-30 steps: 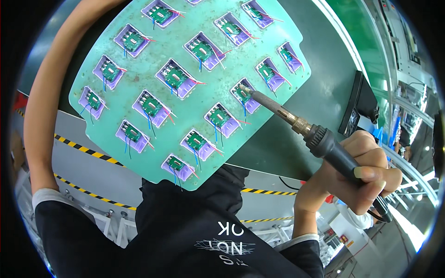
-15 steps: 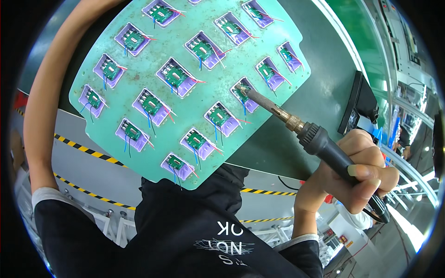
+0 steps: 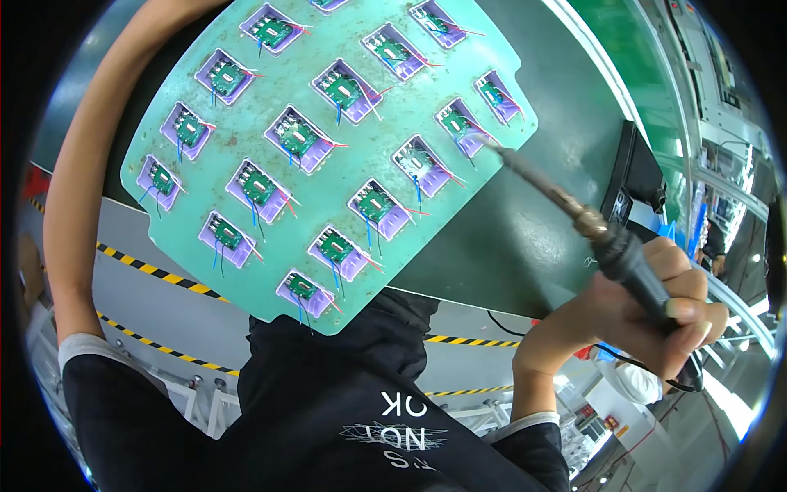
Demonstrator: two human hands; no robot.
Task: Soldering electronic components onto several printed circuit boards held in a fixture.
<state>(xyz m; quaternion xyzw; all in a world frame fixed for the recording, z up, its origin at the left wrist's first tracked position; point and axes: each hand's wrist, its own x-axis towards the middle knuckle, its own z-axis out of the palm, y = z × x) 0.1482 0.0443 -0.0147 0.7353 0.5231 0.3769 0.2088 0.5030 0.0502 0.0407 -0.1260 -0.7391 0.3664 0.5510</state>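
My right hand (image 3: pixel 656 316) is closed round the dark handle of a soldering iron (image 3: pixel 586 220). The iron slants up to the left. Its tip is in the air just off the right edge of a pale green tray (image 3: pixel 197 184), near one of the purple housings (image 3: pixel 471 146). Rows of these housings sit in the tray's cutouts. In each lies a small green circuit board (image 3: pixel 297 137) with blue, black, red and white wires. My left forearm (image 3: pixel 82 164) runs up along the tray's left side, and its hand is beyond the top edge.
The tray rests on a dark green worktable (image 3: pixel 525 238) and overhangs its near edge. A black box-like object (image 3: pixel 631 176) stands at the table's right. The iron's cable (image 3: pixel 635 361) hangs below my right hand. Yellow-and-black tape (image 3: pixel 156 266) marks the floor.
The soldering iron's tip has lifted off a board on the right and moved up and right, with my right hand shifting right. The tray has slid slightly left.
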